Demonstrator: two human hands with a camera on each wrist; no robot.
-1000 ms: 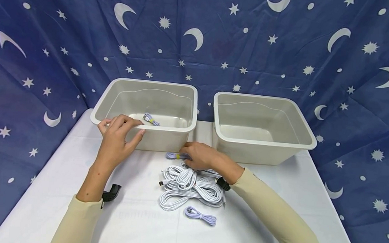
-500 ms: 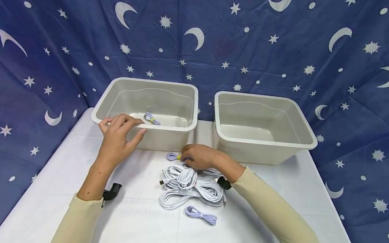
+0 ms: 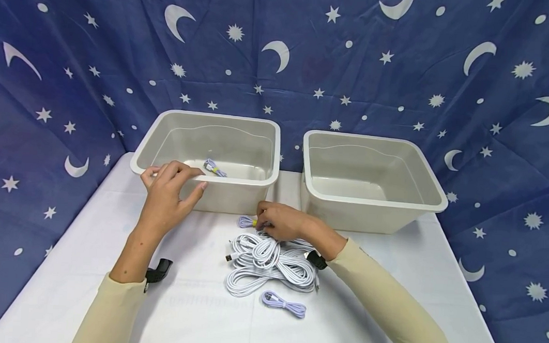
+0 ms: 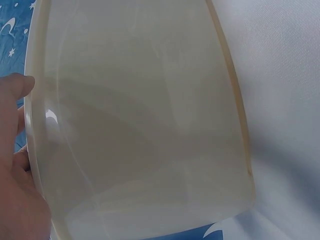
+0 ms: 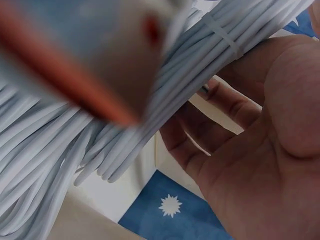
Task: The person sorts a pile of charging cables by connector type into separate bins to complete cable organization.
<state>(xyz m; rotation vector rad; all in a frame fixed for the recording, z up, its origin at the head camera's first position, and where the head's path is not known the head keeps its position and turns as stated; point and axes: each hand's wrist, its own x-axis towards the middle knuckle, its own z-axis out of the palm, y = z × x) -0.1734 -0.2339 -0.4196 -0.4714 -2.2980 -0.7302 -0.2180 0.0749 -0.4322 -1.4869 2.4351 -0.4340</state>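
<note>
I have left grip [image 3: 168,199] pinching left bin [image 3: 236,198] at near edge, likely steadying it. Right grip [image 3: 280,221] curls over purple cable [image 3: 245,222] beside white cables [image 3: 274,265]; can't tell whether gripping.

Beige sleeves [image 3: 384,296], black wrist cameras [image 3: 158,271].

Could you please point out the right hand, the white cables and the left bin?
Right hand [image 3: 281,221]: head view, back of the hand.
White cables [image 3: 292,270]: head view, middle of the pile.
Left bin [image 3: 236,198]: head view, front wall.
</note>
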